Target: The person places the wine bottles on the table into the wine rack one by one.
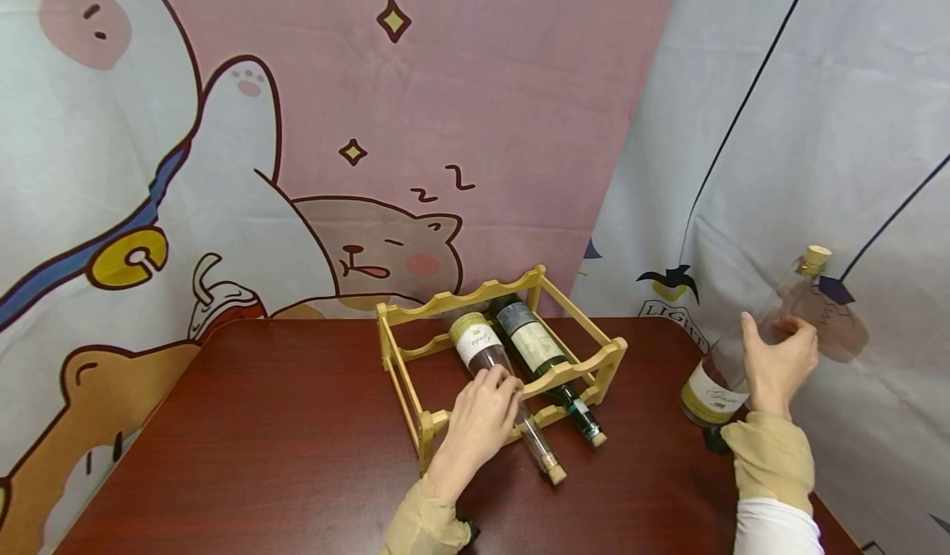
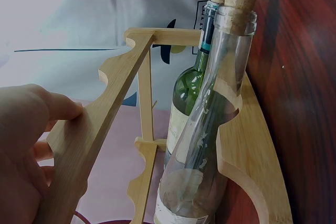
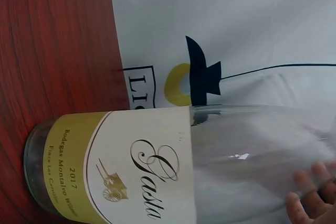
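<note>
A small pale wooden wine rack (image 1: pixel 610 352) stands on the table. Its front upper rail (image 2: pixel 100 124) is gripped by my left hand (image 1: pixel 481 413), thumb on one side and fingers curled on the other. Below that hand, a corked clear glass bottle (image 1: pixel 478 342) lies in the rack, neck toward me. A corked green wine bottle (image 1: pixel 536 347) lies beside it on the right. Farther right, my right hand (image 1: pixel 778 364) holds another corked clear bottle (image 1: pixel 714 392) by its upper part. The right wrist view shows this bottle's white-and-gold label (image 3: pixel 147 156) and fingertips seen through the glass.
The dark red-brown wooden table (image 1: pixel 245 439) extends left and in front of the rack. Behind it hangs a cloth backdrop (image 1: pixel 519 126) with cartoon animals, close to the rack's back and the right-hand bottle.
</note>
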Action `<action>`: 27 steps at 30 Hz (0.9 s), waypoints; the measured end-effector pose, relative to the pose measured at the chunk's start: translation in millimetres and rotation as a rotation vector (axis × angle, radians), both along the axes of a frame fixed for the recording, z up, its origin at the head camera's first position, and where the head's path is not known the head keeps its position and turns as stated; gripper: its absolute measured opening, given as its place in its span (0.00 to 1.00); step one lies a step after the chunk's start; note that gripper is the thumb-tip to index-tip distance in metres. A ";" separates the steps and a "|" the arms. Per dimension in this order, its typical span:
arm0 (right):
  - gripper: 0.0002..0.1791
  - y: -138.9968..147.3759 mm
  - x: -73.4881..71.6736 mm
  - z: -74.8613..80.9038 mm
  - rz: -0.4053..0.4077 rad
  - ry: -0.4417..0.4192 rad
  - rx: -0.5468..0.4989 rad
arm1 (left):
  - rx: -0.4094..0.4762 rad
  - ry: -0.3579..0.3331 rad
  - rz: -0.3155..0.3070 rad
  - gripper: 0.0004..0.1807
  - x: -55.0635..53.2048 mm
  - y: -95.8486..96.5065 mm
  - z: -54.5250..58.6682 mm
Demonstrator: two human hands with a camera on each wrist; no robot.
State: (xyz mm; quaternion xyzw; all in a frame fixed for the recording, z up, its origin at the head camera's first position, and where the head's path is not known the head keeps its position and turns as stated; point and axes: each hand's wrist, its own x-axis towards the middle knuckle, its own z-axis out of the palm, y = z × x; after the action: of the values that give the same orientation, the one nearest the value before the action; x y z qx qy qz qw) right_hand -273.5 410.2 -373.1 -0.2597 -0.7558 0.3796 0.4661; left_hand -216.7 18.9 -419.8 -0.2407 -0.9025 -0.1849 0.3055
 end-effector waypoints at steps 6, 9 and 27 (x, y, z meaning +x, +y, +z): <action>0.19 2.9 -9.2 -5.7 0.005 0.020 -0.025 | 0.006 0.020 0.000 0.03 -0.7 0.4 -0.9; 0.19 2.6 -12.6 -7.8 0.007 0.058 -0.043 | 0.007 0.019 0.000 0.03 -0.6 0.7 -1.2; 0.19 2.5 -29.4 -15.9 -0.015 0.207 -0.067 | -0.003 0.025 0.001 0.03 -0.7 0.3 -0.6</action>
State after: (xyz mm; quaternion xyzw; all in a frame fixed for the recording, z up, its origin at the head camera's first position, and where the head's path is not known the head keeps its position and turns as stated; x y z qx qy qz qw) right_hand -302.9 412.7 -389.0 -0.2402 -0.6886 0.4258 0.5356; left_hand -217.3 19.2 -420.4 -0.2429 -0.8991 -0.1801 0.3165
